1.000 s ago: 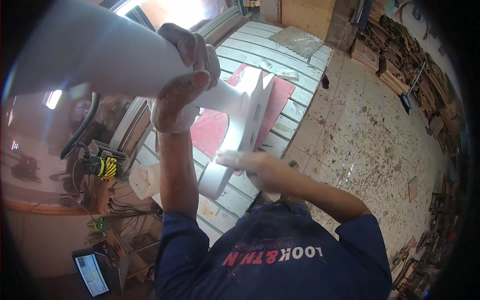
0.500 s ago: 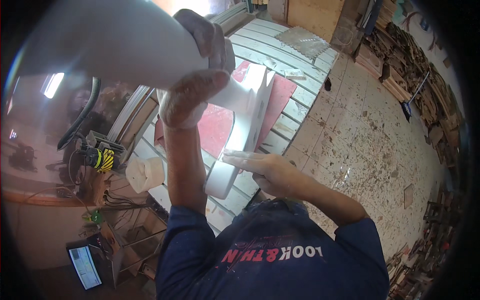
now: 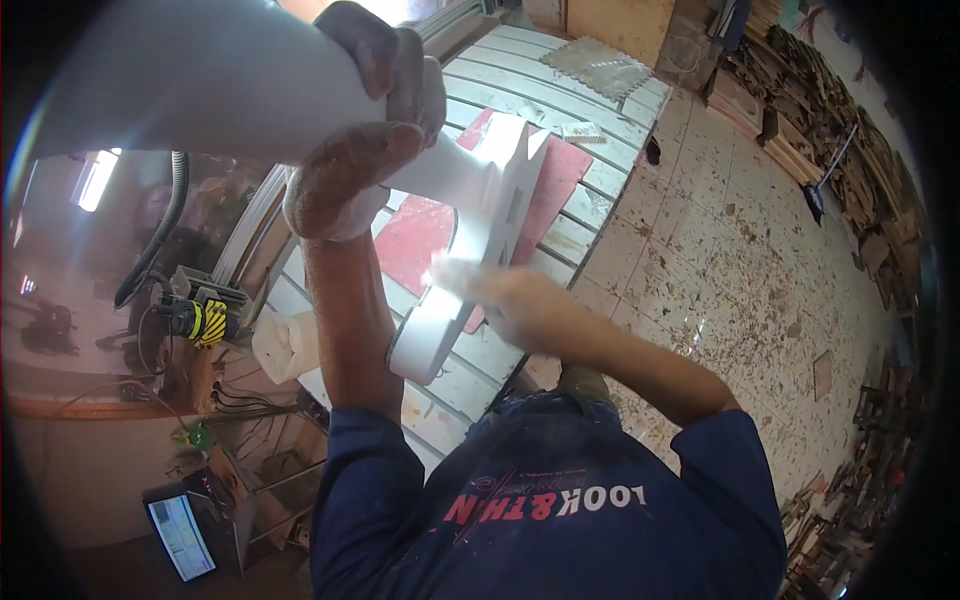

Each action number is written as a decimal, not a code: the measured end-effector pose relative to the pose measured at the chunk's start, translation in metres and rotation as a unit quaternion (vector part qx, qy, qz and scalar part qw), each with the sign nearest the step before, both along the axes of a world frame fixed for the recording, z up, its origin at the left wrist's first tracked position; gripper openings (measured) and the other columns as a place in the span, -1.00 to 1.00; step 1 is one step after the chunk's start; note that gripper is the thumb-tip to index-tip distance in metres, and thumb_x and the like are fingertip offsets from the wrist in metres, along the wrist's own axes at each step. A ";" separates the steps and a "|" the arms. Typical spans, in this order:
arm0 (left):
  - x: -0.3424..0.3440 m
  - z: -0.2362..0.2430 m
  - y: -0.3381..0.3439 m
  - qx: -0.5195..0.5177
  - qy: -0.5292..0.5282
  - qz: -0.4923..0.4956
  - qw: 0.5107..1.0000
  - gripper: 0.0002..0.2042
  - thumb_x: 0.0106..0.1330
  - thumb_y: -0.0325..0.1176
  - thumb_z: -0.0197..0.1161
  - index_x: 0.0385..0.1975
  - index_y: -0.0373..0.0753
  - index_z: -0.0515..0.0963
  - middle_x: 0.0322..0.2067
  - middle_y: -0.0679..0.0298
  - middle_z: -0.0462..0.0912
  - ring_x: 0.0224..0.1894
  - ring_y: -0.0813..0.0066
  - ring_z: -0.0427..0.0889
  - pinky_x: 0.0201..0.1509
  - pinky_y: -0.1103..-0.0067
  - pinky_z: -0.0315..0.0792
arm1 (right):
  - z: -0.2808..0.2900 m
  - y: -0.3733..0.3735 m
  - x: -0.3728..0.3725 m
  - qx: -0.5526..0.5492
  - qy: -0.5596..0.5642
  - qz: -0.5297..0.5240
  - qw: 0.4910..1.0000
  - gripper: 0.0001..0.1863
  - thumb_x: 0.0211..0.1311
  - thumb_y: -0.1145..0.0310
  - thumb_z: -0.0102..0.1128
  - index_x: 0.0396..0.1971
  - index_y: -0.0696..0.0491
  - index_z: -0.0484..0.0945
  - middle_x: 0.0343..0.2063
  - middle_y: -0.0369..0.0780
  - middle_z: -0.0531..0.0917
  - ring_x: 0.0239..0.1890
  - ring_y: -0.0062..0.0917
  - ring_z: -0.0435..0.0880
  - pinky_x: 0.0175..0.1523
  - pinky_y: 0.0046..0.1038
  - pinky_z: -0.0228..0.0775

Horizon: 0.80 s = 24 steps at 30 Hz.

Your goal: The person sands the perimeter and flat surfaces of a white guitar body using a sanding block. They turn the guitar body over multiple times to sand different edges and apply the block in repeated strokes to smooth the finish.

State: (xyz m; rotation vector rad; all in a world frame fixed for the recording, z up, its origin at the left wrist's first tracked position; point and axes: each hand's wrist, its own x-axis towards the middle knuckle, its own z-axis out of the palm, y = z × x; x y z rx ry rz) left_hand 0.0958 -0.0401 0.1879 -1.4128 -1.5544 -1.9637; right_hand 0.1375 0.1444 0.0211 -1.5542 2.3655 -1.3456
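Note:
A large, smooth white shaped piece [image 3: 477,225] reaches from the upper left, close to the camera, down over the table. Its thick shaft ends in a crosspiece with rectangular slots along one side and a rounded near end. My left hand [image 3: 385,110] is wrapped round the shaft, thumb on the near side. Against the crosspiece, just above the rounded end, lies my right hand [image 3: 510,300]. Its fingers stretch across the white surface, blurred by motion; whether anything is under them is hidden. A flat red sheet [image 3: 412,240] shows beneath the piece.
The slatted white table [image 3: 615,150] carries a scalloped-edged panel [image 3: 597,70] and a small pale block [image 3: 583,132]. A cream hollow piece [image 3: 282,345] stands by my left forearm, near a yellow-and-black machine part [image 3: 205,320]. Debris litters the tiled floor [image 3: 700,300]; scrap wood [image 3: 840,150] is piled at right.
My right hand has slid up along the crosspiece, away from its rounded end. My left hand and the white piece have shifted slightly left in the picture.

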 end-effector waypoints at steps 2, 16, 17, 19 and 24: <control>0.004 0.002 -0.008 -0.005 -0.004 0.000 1.000 -0.70 0.19 -0.44 0.29 -0.23 -0.16 0.26 -0.47 0.34 0.31 -0.49 0.56 0.30 -0.38 0.60 0.22 | 0.009 0.013 0.009 0.010 -0.011 0.030 0.999 -0.40 0.30 0.62 -0.04 0.35 -0.04 0.46 0.33 -0.15 0.52 0.21 -0.26 0.65 0.25 -0.29 0.56; -0.008 0.001 -0.006 -0.009 0.018 -0.019 1.000 -0.70 0.19 -0.43 0.29 -0.21 -0.16 0.27 -0.45 0.34 0.33 -0.46 0.56 0.30 -0.37 0.61 0.22 | 0.017 0.001 -0.018 0.147 0.062 -0.052 0.986 -0.38 0.31 0.55 -0.06 0.38 -0.10 0.45 0.35 -0.22 0.51 0.13 -0.38 0.71 0.12 -0.28 0.60; -0.006 0.001 -0.011 -0.031 0.017 -0.029 0.999 -0.70 0.19 -0.43 0.30 -0.21 -0.16 0.27 -0.44 0.35 0.33 -0.46 0.57 0.30 -0.38 0.62 0.22 | 0.009 0.001 -0.015 0.115 0.072 -0.037 0.990 -0.38 0.30 0.55 -0.06 0.37 -0.10 0.46 0.36 -0.24 0.51 0.07 -0.38 0.74 0.05 -0.31 0.63; -0.002 -0.002 -0.013 -0.023 0.018 -0.022 0.999 -0.70 0.19 -0.43 0.30 -0.22 -0.16 0.28 -0.43 0.35 0.33 -0.47 0.57 0.30 -0.38 0.62 0.22 | 0.004 0.015 -0.002 0.099 0.089 -0.049 0.990 -0.38 0.29 0.57 -0.05 0.37 -0.11 0.46 0.36 -0.26 0.51 -0.01 -0.41 0.76 -0.06 -0.36 0.64; -0.015 -0.004 -0.011 -0.005 0.014 -0.051 0.999 -0.70 0.19 -0.42 0.31 -0.23 -0.15 0.28 -0.43 0.36 0.33 -0.47 0.58 0.30 -0.40 0.62 0.22 | 0.007 0.000 -0.028 0.146 0.176 -0.113 0.967 -0.37 0.26 0.59 0.01 0.34 -0.12 0.49 0.38 -0.27 0.49 -0.29 -0.49 0.79 -0.34 -0.55 0.59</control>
